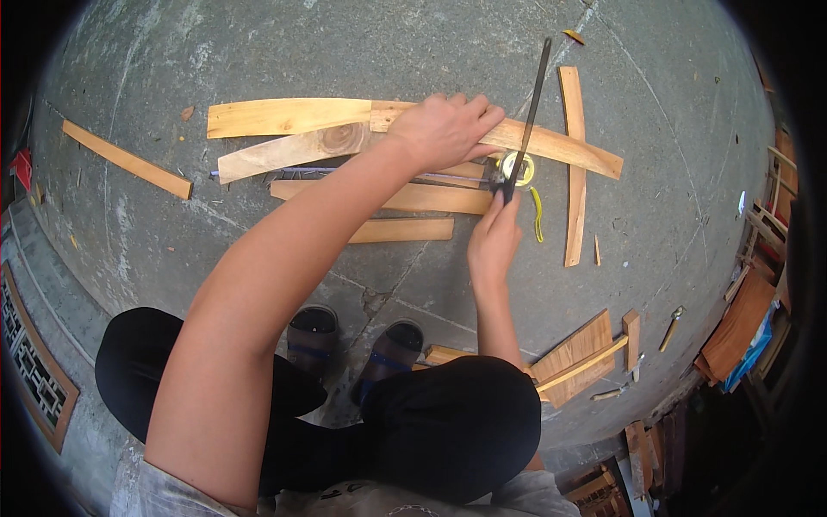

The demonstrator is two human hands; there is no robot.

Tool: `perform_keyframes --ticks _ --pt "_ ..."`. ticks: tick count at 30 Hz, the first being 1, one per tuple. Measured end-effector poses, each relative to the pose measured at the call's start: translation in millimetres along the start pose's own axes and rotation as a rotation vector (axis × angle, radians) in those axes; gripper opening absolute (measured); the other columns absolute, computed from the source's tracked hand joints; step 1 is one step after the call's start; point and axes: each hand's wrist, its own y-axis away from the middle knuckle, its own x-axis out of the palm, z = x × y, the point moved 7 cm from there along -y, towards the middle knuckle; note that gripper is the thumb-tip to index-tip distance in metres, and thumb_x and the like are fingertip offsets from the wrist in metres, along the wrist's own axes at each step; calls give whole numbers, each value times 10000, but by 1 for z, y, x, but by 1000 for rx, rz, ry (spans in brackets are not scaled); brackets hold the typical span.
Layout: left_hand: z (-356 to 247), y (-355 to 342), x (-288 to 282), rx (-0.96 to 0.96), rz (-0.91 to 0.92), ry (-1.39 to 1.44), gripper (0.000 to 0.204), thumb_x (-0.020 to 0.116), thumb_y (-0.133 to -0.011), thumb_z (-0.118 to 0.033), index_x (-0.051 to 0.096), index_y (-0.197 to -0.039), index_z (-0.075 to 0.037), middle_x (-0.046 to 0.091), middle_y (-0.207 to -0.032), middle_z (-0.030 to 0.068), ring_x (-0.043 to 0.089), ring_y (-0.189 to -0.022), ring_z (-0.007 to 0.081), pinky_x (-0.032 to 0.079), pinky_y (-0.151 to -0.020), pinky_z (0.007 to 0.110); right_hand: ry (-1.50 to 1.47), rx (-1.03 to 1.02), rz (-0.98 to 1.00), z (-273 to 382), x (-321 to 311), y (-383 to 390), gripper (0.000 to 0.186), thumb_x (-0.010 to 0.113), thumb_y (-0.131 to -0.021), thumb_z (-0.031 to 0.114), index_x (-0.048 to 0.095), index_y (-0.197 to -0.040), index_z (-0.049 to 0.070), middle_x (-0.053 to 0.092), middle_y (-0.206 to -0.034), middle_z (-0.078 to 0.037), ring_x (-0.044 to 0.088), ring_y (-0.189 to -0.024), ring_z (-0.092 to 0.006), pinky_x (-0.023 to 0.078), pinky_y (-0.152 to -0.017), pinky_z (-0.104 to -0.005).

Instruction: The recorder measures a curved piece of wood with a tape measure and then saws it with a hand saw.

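Note:
My left hand [448,129] reaches across and lies over a long, slightly curved wooden slat [560,145], its fingers bent over the far edge. My right hand [495,237] is closed around the dark handle of a saw [535,95] with a long, narrow dark blade. The blade points away from me and crosses over the slat to the right of my left hand. Just below the slat, partly behind the blade, sits a round tape measure [523,168] with a yellow-green strap [538,215]. My left forearm hides part of the wood beneath it.
More slats lie on the concrete floor: a yellowish one [289,116], a knotted one [289,152], an upright-lying one [573,207] and one at far left [129,159]. Wood offcuts [577,358] and a hammer-like tool [672,327] lie at lower right. Stacked wood [741,323] lines the right edge.

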Motion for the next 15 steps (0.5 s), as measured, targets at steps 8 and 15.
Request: perform_keyframes --ticks 8,15 --pt "4 -2 -3 1 -24 -33 452 545 -1017 -534 538 -1180 -112 623 -1023 61 707 -901 228 592 -747 342 24 23 42 9 -3 -12 326 435 -1117 211 525 -1333 -16 660 -896 -314 660 -816 -506 473 -647 -496" --pt "2 -3 -3 3 21 -20 447 558 -1013 -522 536 -1193 -113 626 -1027 60 710 -908 232 595 -742 338 -24 120 29 -15 7 35 258 457 -1102 183 549 -1253 -5 686 -923 -315 668 -822 -525 454 -631 -563"
